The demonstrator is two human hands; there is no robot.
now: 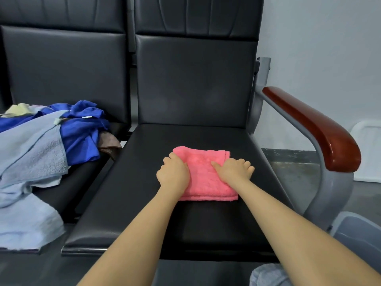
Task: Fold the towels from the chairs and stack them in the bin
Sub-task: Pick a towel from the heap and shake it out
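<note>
A folded pink towel point(203, 174) lies on the seat of the right black chair point(144, 182). My left hand point(173, 172) sits on the towel's left edge with fingers curled round that edge. My right hand point(234, 169) lies on the towel's right side, thumb on top and fingers over the right edge. On the left chair rests a pile of unfolded towels: a light blue one point(31, 162), a dark blue one point(82, 129), a pale yellow one point(18, 109) and a brown one point(109, 144). A grey bin point(358, 230) shows at the lower right.
The right chair has a red-brown armrest point(313, 129) on a grey metal frame point(329, 195). A white object point(369, 149) stands on the floor by the wall at the far right. A bit of grey-blue cloth point(268, 275) shows at the bottom edge.
</note>
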